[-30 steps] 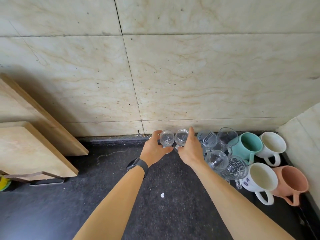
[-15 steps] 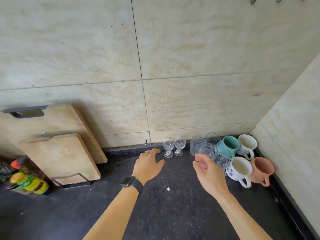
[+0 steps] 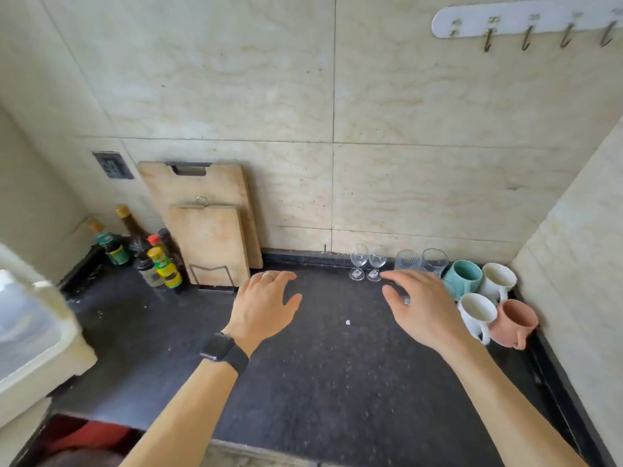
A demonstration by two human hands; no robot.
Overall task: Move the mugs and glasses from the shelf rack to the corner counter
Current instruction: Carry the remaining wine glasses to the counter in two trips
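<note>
Two small stemmed glasses (image 3: 366, 262) stand upright against the back wall on the dark counter (image 3: 320, 372). To their right sit clear tumblers (image 3: 421, 261), a teal mug (image 3: 462, 278), two white mugs (image 3: 477, 313) and a pink mug (image 3: 515, 323), packed into the right corner. My left hand (image 3: 264, 305), with a ring and a black watch, hovers open above the counter left of the stemmed glasses. My right hand (image 3: 419, 306) hovers open just in front of the tumblers and hides some of the glasses. Neither hand holds anything.
Two wooden cutting boards (image 3: 209, 227) lean on the wall at the left, with sauce bottles (image 3: 151, 257) beside them. A white appliance (image 3: 30, 332) fills the left edge. A hook rail (image 3: 526, 23) hangs high on the right wall area. A white speck (image 3: 348, 321) lies mid-counter.
Both hands let go of the two stemmed glasses, which stay at the back wall, and drew back toward me. The view pulled back and up, showing more counter.
</note>
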